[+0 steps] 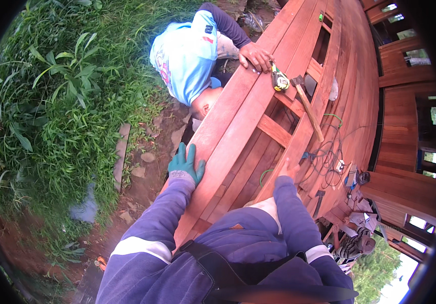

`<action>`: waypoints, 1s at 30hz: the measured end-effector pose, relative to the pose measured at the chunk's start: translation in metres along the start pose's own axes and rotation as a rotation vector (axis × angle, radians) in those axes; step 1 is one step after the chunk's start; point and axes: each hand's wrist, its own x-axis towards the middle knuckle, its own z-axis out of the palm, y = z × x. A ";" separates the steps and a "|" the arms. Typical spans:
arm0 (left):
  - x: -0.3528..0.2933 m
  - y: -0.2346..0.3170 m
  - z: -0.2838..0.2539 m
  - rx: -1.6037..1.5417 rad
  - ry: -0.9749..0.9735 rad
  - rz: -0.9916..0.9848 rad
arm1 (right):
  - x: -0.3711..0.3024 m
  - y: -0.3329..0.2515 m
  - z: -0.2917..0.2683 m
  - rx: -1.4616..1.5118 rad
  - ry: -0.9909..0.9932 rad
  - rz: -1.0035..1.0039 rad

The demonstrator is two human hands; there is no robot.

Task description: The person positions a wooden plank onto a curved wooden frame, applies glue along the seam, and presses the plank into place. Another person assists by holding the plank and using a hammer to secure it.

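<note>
My left hand [185,163], in a green and grey glove, lies with its fingers spread on the outer edge of a reddish wooden deck board [228,126]. Bare and flat, my right hand [290,169] rests on a narrower plank [299,144] across the open gap. Neither holds anything. Further along that plank lies a hammer [309,112] with a wooden handle. A yellow-green tape measure [279,81] sits on the boards beside a co-worker's hand [257,57]. That person, in a light blue shirt [185,58], bends low against the deck's outer side.
Between the boards a long gap shows cross joists [274,130] and lower planks. Tangled cables [329,159] lie on the decking at right, near a second hammer-like tool [319,200]. Grass [66,101] and bare soil border the left. Another person [359,243] is at lower right, near wooden walls.
</note>
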 end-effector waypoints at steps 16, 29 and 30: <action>-0.001 0.000 0.007 0.029 0.033 0.007 | 0.016 0.028 0.012 0.213 -0.060 -0.058; -0.006 0.019 -0.006 0.079 0.030 0.047 | -0.002 0.016 0.006 0.171 -0.136 0.020; -0.008 0.022 -0.007 0.068 0.028 0.052 | -0.002 0.017 0.007 0.192 -0.167 0.094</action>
